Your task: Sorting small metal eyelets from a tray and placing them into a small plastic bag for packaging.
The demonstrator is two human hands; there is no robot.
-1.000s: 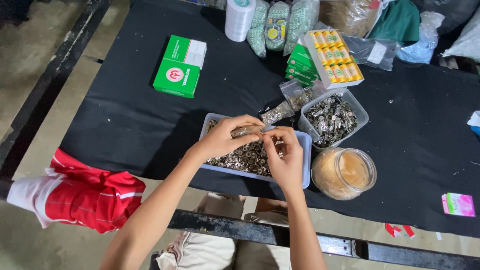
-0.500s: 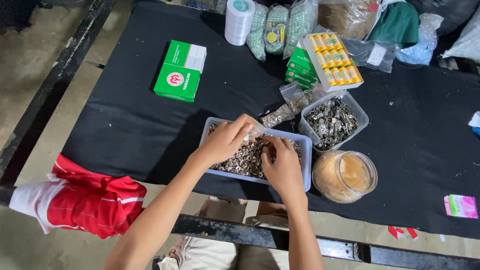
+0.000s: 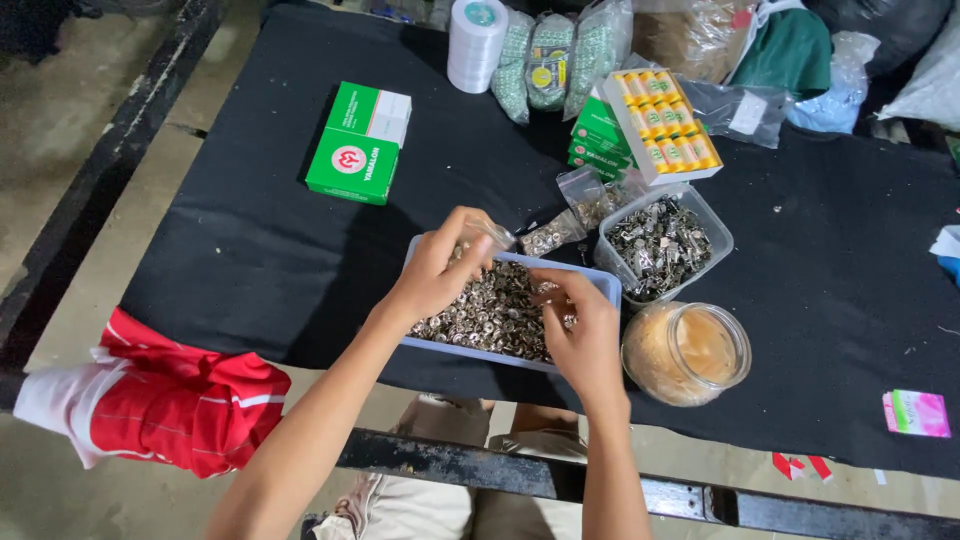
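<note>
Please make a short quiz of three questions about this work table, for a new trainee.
1. True or false: both hands are over the long tray of small metal rings.
2. Which thing stands nearest the right hand? A) white tape roll B) round jar C) green box
3. What does the left hand hold?

Key:
1. True: left hand and right hand are over the tray.
2. B, the round jar.
3. A small clear bag.
</note>
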